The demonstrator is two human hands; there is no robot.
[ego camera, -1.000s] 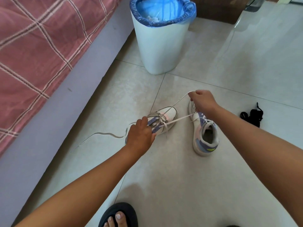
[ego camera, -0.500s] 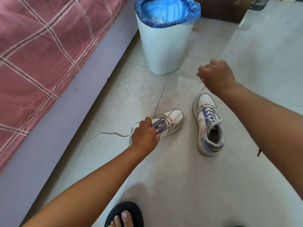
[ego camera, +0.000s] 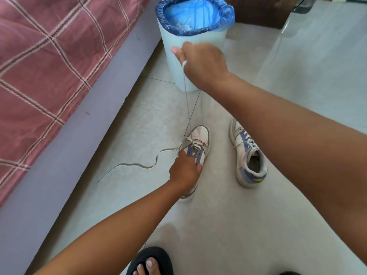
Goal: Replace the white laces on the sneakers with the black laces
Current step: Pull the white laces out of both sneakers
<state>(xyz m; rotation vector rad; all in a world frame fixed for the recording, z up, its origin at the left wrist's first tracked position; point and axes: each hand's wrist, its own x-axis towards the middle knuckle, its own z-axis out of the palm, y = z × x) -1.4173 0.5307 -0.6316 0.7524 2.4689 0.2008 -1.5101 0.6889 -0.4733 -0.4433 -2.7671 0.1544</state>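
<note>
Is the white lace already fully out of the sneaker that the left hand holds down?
No, the white lace still runs taut from the right hand into the eyelets of the sneaker under the left hand.

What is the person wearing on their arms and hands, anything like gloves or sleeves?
Nothing shows: the left hand and the right hand are bare, with no gloves, rings or watch in view, and both forearms are uncovered, without sleeves.
</note>
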